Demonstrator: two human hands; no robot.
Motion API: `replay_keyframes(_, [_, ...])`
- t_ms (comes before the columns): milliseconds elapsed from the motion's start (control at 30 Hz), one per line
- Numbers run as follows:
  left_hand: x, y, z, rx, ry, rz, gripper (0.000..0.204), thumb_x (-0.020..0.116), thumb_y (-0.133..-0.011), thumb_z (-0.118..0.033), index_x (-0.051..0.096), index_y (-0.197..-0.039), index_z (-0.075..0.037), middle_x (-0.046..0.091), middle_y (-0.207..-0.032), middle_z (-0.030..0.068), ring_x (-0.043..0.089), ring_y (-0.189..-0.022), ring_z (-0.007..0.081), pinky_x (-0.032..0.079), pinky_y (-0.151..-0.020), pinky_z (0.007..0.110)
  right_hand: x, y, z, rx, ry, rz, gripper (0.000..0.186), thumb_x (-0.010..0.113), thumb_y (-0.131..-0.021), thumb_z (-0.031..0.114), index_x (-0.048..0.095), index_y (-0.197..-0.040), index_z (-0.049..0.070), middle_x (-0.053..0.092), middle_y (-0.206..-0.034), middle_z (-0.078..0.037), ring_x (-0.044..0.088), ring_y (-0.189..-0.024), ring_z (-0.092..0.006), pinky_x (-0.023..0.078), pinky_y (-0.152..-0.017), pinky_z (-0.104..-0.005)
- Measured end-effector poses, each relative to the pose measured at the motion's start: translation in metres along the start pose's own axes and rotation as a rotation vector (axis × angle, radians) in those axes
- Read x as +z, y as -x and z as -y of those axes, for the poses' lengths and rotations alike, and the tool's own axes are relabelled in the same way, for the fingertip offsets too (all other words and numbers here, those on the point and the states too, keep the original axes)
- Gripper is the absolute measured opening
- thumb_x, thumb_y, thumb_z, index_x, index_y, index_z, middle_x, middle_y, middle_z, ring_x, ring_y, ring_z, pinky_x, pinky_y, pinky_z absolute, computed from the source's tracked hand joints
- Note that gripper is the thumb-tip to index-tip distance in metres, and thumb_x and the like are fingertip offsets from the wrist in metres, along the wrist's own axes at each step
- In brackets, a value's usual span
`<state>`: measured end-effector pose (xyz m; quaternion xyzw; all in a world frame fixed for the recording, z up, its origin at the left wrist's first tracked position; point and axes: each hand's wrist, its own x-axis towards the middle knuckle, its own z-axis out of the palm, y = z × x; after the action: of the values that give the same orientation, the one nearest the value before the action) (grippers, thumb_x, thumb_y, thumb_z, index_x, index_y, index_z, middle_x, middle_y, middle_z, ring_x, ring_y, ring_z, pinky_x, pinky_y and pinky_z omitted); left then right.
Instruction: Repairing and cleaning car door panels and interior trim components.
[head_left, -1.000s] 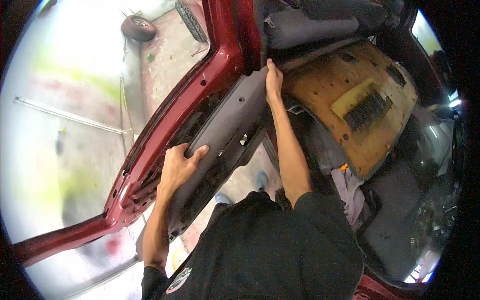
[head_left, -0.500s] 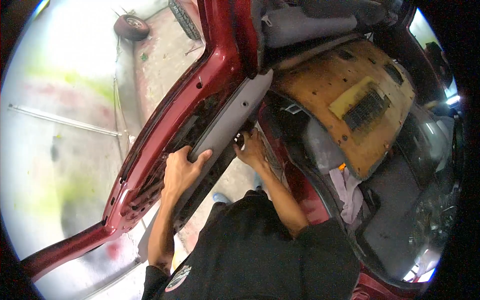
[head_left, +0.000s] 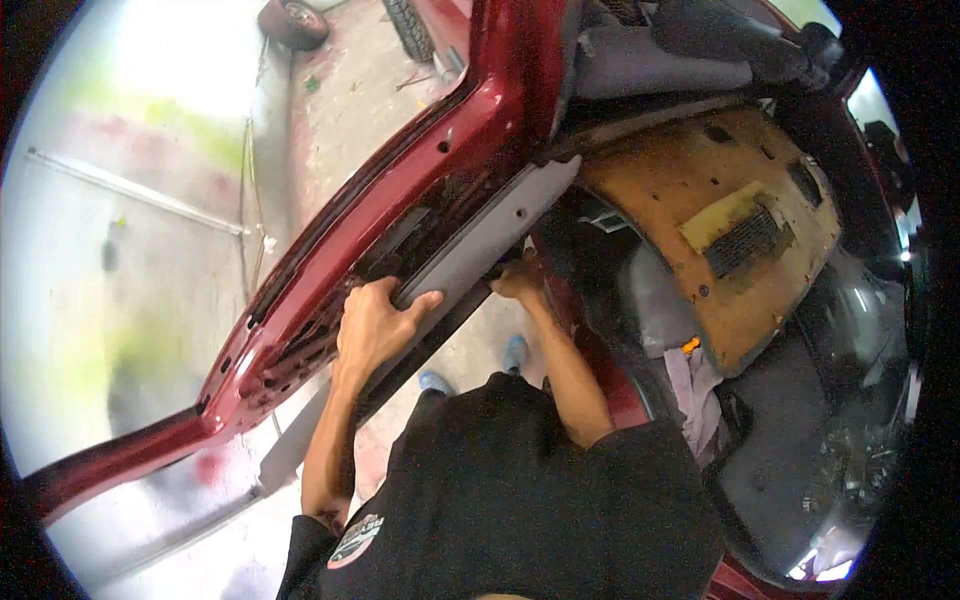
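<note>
A long grey door trim panel (head_left: 490, 228) lies at a slant along the inner side of a dark red car door (head_left: 465, 125). Its top edge faces up, with a small round hole near the far end. My left hand (head_left: 370, 328) grips that edge, thumb on the near side and fingers over the far side. Farther along, my right hand (head_left: 520, 282) is closed on the panel's near face, lower down, its fingertips partly hidden. Between panel and door skin, dark openings in the door frame show.
On the right is the car's interior, with a brown curved liner board (head_left: 750, 220) with a yellow patch, and a pale cloth (head_left: 695, 395) beside an orange object (head_left: 691, 345). Loose wheels (head_left: 293, 22) and a tyre (head_left: 408, 30) stand on the floor behind the door.
The view has shifted, so door and panel sit farther right and slightly lower. My right hand has turned, and the dark opening beside it no longer shows. My left hand keeps its grip.
</note>
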<state>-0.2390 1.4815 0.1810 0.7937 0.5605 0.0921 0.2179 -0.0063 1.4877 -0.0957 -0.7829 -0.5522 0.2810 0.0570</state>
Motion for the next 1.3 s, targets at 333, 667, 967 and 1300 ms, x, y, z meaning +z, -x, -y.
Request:
replay_keyframes(333, [-0.030, -0.001, -0.013, -0.017, -0.080, -0.032, 0.072, 0.081, -0.076, -0.062, 0.074, -0.103, 0.004, 0.072, -0.089, 0.0261, 0.071, -0.086, 0.0405, 0.054, -0.079, 0.047, -0.002, 0.011, 0.004, 0.013, -0.171, -0.191, 0.064, 0.060, -0.090, 0.054, 0.064, -0.138, 0.012, 0.051, -0.154, -0.013, 0.021, -0.151, -0.0452, 0.010, -0.123, -0.0604])
replay_keyframes(667, [-0.031, -0.010, -0.023, 0.045, -0.113, -0.109, 0.067, 0.079, -0.078, -0.061, 0.075, -0.101, 0.002, 0.073, -0.088, 0.0240, 0.071, -0.085, 0.0416, 0.054, -0.076, 0.049, -0.052, 0.019, 0.015, 0.045, -0.163, -0.268, 0.047, 0.072, -0.087, 0.045, 0.075, -0.111, 0.005, 0.044, -0.147, -0.037, 0.053, -0.130, -0.0501, 0.038, -0.115, -0.0515])
replay_keyframes(967, [-0.063, -0.007, -0.016, -0.061, -0.037, -0.122, 0.062, 0.079, -0.080, -0.059, 0.076, -0.096, 0.001, 0.072, -0.080, 0.0216, 0.071, -0.078, 0.0384, 0.054, -0.075, 0.047, -0.067, 0.028, 0.044, 0.075, -0.309, -0.329, 0.042, 0.077, -0.083, 0.033, 0.073, -0.102, -0.004, 0.062, -0.126, -0.032, 0.048, -0.132, -0.0481, 0.037, -0.113, -0.0532])
replay_keyframes(1300, [-0.061, -0.024, -0.019, 0.103, -0.149, -0.172, 0.067, 0.075, -0.078, -0.065, 0.077, -0.098, -0.001, 0.073, -0.087, 0.0237, 0.071, -0.090, 0.0405, 0.057, -0.077, 0.048, -0.084, 0.040, 0.063, 0.005, -0.053, -0.332, 0.034, 0.076, -0.085, 0.032, 0.073, -0.088, -0.002, 0.071, -0.105, -0.025, 0.067, -0.104, -0.0437, 0.053, -0.094, -0.0492])
